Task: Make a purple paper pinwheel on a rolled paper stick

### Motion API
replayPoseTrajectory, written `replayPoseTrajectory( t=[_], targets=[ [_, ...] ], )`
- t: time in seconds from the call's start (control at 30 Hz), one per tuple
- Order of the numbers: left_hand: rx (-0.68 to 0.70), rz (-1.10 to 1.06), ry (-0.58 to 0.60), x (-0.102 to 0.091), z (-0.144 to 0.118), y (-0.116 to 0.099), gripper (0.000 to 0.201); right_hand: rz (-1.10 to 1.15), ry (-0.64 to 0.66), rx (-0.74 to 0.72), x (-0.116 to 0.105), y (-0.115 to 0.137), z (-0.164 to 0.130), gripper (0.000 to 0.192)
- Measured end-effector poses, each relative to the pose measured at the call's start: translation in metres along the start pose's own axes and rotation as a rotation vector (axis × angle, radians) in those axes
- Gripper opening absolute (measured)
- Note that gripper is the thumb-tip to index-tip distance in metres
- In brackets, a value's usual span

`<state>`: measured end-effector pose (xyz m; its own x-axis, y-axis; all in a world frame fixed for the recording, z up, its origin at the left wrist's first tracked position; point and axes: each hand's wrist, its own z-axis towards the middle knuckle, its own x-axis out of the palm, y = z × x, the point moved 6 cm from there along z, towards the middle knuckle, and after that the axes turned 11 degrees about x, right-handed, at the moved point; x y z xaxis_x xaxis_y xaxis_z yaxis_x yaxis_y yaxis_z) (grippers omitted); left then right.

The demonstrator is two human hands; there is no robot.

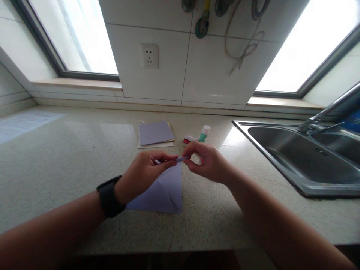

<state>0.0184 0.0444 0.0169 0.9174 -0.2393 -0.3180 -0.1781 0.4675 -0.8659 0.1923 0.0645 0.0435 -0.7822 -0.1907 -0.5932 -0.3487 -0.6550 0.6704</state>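
Matt lavender paper sheet [165, 189], smooth and creased, pinched at its top in my left grip [143, 170] and right grip [206, 161]. Bench [70, 157]: speckled stone, polished, faintly glossy. Paper stack [155, 134] toward the far edge: matt. Glue stick [205, 133]: smooth plastic. Sink [303, 161]: brushed metal, satin sheen. My wristband [109, 197]: matt black.

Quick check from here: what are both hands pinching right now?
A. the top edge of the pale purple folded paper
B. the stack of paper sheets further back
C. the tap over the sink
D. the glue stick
A: the left hand and right hand meet on the top edge of the pale purple folded paper, which lies on the counter.
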Motion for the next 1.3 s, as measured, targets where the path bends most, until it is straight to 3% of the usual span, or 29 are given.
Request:
replayPoseTrajectory(
  t=[0.13, 0.33, 0.53, 0.8, 1.1, 1.3],
  targets=[
    [-0.031, 0.014, -0.009, 0.001, -0.001, 0.002, 0.022, -0.025, -0.006, 0.02, 0.003, -0.003, 0.0, 0.007],
    [0.019, 0.22, -0.021, -0.005, -0.003, -0.002, 0.027, -0.024, 0.015, 0.098, 0.005, -0.011, 0.001, 0.011],
    [0.042, 0.341, 0.06, -0.008, 0.001, 0.004, 0.025, -0.002, 0.055, 0.223, 0.008, -0.032, 0.003, 0.013],
    [-0.094, 0.154, 0.141, -0.013, 0.005, 0.029, 0.029, 0.093, 0.082, 0.288, 0.002, -0.054, 0.004, 0.018],
    [-0.188, -0.009, 0.186, -0.016, 0.007, 0.04, 0.037, 0.264, 0.097, 0.319, 0.003, -0.062, 0.003, 0.021],
    [-0.153, 0.044, 0.23, -0.014, 0.007, 0.043, 0.036, 0.298, 0.113, 0.353, 0.003, -0.064, 0.002, 0.021]
  ],
)
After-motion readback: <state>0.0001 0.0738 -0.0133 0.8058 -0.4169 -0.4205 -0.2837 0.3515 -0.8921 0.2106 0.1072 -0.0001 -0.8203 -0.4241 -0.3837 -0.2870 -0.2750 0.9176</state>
